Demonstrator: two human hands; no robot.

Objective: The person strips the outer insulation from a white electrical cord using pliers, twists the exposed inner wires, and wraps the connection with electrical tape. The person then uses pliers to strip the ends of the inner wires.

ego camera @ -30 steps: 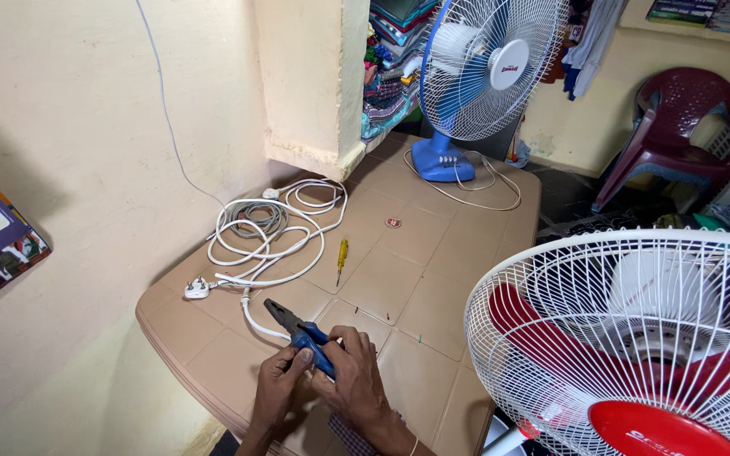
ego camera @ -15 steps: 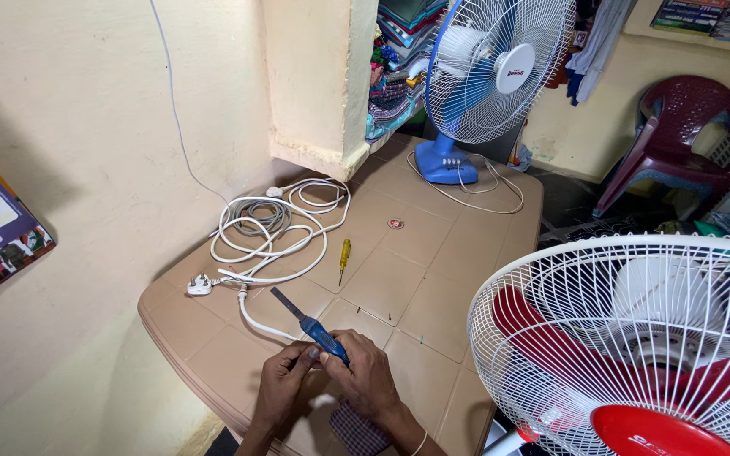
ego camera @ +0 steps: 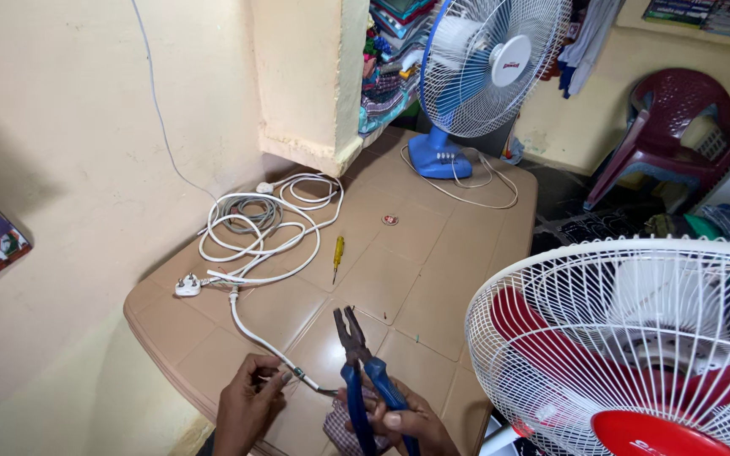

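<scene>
My left hand (ego camera: 248, 400) pinches the end of a white cable (ego camera: 255, 333) low on the brown plastic table (ego camera: 433, 253). My right hand (ego camera: 407, 420) grips blue-handled pliers (ego camera: 358, 355) by the handles; the dark jaws point up and away from me, slightly apart. The cable's stripped tip lies just left of the plier handles. The cable runs back to a loose white coil (ego camera: 268, 224) and a white plug (ego camera: 187, 286) at the table's left side. A checked cloth (ego camera: 341, 426) lies under my right hand.
A small yellow screwdriver (ego camera: 338, 256) and a small round red disc (ego camera: 390, 220) lie mid-table. A blue and white table fan (ego camera: 487, 67) stands at the far end with its cord looped. A red and white fan (ego camera: 635, 346) fills the near right. A maroon chair (ego camera: 669, 127) stands beyond.
The pliers have swung from lying flat toward the left to standing upright with jaws pointing away. My left hand has moved left along the cable end.
</scene>
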